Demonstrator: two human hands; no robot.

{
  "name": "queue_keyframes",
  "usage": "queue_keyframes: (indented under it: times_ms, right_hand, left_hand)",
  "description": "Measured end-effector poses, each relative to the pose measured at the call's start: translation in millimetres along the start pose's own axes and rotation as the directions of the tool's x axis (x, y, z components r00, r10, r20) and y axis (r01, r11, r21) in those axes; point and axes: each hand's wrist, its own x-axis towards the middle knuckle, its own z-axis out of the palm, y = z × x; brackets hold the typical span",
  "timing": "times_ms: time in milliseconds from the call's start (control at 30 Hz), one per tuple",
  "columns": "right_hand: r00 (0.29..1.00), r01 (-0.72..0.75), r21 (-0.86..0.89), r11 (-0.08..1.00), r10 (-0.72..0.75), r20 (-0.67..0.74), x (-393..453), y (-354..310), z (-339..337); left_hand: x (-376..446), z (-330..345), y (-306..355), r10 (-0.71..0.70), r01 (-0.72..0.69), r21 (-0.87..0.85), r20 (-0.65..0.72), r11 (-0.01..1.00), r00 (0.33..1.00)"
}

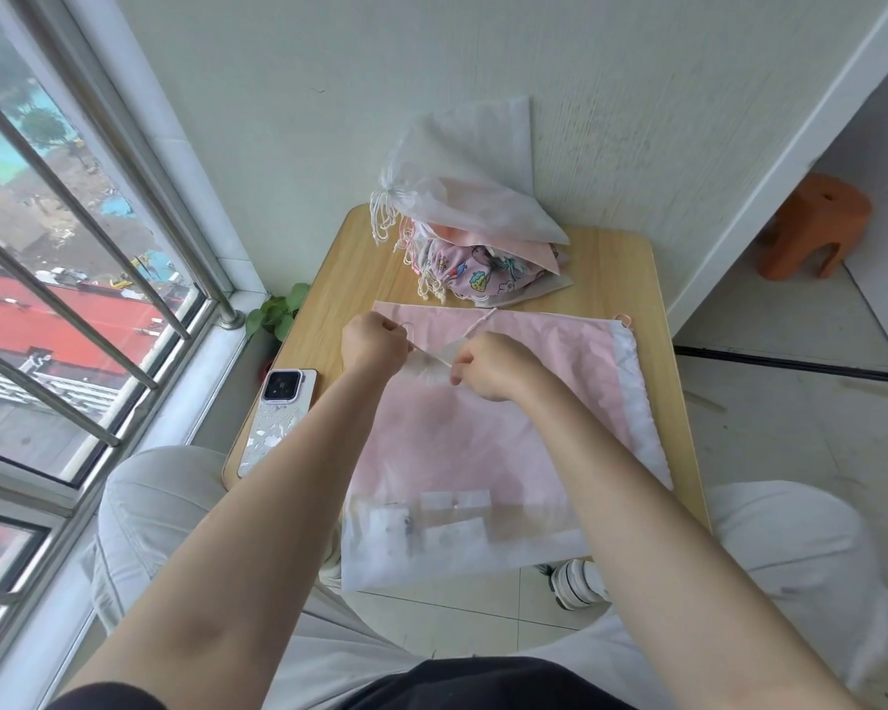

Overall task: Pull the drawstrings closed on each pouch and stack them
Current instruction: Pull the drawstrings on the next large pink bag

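We see the left hand (375,344) and right hand (488,365) each pinching a drawstring (478,322) above the pink pouch (462,433) on the table (621,279); motion blur hides the pouch's mouth.

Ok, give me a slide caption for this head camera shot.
Both hands pull drawstrings over a pink pouch; closed pouches stacked behind.

left grip (375,343) fisted, right grip (488,363) pinching

Both hands (375,340) seemingly pinching drawstrings (475,327)
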Motion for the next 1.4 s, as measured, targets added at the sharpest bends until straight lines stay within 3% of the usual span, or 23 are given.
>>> queue_keyframes:
  times_ms: [167,300,367,433,533,667,800,933,1033,1133,1300,1400]
  right_hand:
    - [1.0,-0.006,0.176,0.984,0.005,0.007,1,16,7]
    - [0.998,-0.036,0.256,0.966,0.049,-0.044,3,19,13]
    - [0.997,-0.037,0.265,0.963,0.052,-0.049,3,17,14]
    - [0.997,-0.039,0.269,0.962,0.053,-0.047,2,16,15]
    - [0.996,-0.053,0.273,0.961,0.069,-0.052,1,17,14]
    - [0.997,-0.05,0.22,0.974,0.061,-0.043,0,18,10]
    - [0.997,-0.05,0.184,0.982,0.059,-0.046,-1,15,7]
    - [0.996,-0.075,0.153,0.985,0.082,-0.043,3,12,7]
    - [0.996,-0.094,0.112,0.989,0.094,0.007,2,6,1]
    - [0.998,-0.057,0.128,0.99,0.057,0.0,-2,2,-3]
    - [0.997,-0.068,0.135,0.988,0.072,-0.025,1,7,1]
    - [0.994,-0.101,0.19,0.977,0.107,-0.024,5,11,3]
  left_hand:
    - [1,-7,-2,0.021,-0.021,-0.026,0.008,0.999,1.0]
    - [1,-16,0,0.214,-0.203,0.23,-0.024,0.952,0.977]
    - [-3,-17,3,0.383,-0.388,0.242,0.072,0.889,0.921]
    - [-7,-18,10,0.446,-0.499,0.205,0.255,0.842,0.858]
    - [-10,-20,13,0.385,-0.536,0.271,0.453,0.799,0.804]
    - [-10,-25,13,0.301,-0.54,0.3,0.577,0.786,0.759]
    - [-10,-27,15,0.244,-0.55,0.379,0.612,0.745,0.752]
    - [-7,-27,16,0.185,-0.517,0.476,0.582,0.712,0.791]
    - [-11,-30,23,0.259,-0.488,0.35,0.532,0.8,0.806]
    - [-20,-32,29,0.301,-0.391,0.065,0.529,0.918,0.794]
    - [-29,-20,22,0.333,-0.3,-0.153,0.565,0.942,0.755]
    - [-30,-11,20,0.315,-0.238,-0.215,0.482,0.947,0.818]
